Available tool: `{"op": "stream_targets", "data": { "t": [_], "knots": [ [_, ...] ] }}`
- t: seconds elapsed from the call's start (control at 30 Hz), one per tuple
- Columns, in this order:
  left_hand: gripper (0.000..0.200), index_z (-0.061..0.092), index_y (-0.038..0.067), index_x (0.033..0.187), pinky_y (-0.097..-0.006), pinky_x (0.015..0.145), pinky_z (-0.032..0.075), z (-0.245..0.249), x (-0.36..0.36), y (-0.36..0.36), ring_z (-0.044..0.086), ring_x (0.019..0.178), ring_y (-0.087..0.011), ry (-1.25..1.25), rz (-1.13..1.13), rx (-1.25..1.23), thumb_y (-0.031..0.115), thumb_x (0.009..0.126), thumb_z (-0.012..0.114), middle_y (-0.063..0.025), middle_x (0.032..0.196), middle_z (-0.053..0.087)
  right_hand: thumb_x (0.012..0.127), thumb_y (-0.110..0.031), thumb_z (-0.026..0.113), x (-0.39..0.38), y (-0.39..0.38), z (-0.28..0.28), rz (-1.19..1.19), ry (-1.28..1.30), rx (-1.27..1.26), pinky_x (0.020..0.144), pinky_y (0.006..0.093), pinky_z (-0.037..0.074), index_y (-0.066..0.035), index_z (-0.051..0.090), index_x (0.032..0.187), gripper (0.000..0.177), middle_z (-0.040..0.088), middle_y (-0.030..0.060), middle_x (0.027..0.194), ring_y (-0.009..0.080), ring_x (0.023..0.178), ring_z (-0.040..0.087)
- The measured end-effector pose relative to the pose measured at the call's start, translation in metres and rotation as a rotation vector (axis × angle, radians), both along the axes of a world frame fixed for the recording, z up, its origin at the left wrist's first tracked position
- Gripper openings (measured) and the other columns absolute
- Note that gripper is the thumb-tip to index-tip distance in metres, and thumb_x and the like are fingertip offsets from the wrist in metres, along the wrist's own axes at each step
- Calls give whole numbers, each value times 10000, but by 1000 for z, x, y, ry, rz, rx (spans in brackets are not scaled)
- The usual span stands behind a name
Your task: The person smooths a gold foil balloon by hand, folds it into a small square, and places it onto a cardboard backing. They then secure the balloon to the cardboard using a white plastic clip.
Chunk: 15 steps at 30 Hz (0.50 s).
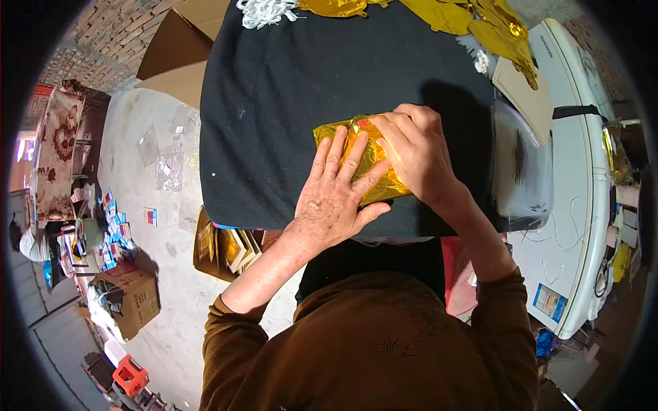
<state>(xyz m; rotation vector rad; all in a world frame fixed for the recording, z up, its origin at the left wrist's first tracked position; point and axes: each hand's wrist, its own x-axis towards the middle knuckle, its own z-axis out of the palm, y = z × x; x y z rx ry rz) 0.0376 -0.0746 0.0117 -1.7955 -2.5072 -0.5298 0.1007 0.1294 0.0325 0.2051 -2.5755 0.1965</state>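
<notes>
A shiny gold foil packet (377,168) lies on the black cloth of the table in front of me. A small red mark shows near its upper edge. My left hand (336,185) rests flat on the left part of the foil, its fingers spread and the thumb out to the side. On the right part, my right hand (415,147) has its fingers bent together and pressed against the foil. Part of its grip is hidden behind the knuckles.
White string (266,11) and gold foil pieces (473,20) lie along the table's far edge. Clear plastic sleeves (521,171) are at its right edge, beside a white appliance (576,178). An open cardboard box (175,55) stands left; another box (209,250) holds gold items below.
</notes>
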Motion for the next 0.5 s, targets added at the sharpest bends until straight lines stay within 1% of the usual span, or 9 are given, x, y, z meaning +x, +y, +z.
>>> {"op": "stream_targets", "data": {
  "t": [0.1,0.2,0.3,0.4,0.5],
  "knots": [
    [714,550,249,1527,-603,1288,122,0,0,0,177,1568,-491,3,1,-16,719,1004,431,-236,1680,278,876,-197,709,-9,0,0,39,-22,-47,995,429,407,-21,690,1198,367,672,69,1071,252,1079,567],
    [731,549,262,1528,-622,1284,101,1,0,-1,166,1570,-495,9,7,-36,744,998,403,-227,1686,270,886,-235,710,-13,0,1,23,-131,-154,927,428,415,-43,683,1167,341,655,61,1002,251,1012,569],
    [741,548,292,1527,-654,1274,81,-2,2,-1,154,1572,-497,22,22,-26,771,989,375,-207,1695,261,888,-231,713,-16,5,0,17,-250,-247,884,441,419,-64,675,1136,302,645,63,985,257,973,566],
    [736,549,324,1523,-682,1263,72,-2,2,-1,142,1573,-500,28,32,-12,786,982,362,-188,1703,250,897,-205,705,-18,7,-2,16,-251,-236,859,444,424,-82,673,1106,244,634,59,982,259,964,564],
    [721,551,342,1518,-697,1255,69,-3,2,-1,134,1573,-503,29,30,-1,785,980,367,-181,1708,240,895,-206,713,-19,8,1,23,-223,-153,861,447,427,-89,677,1090,230,619,57,967,264,960,561]
  ]
}}
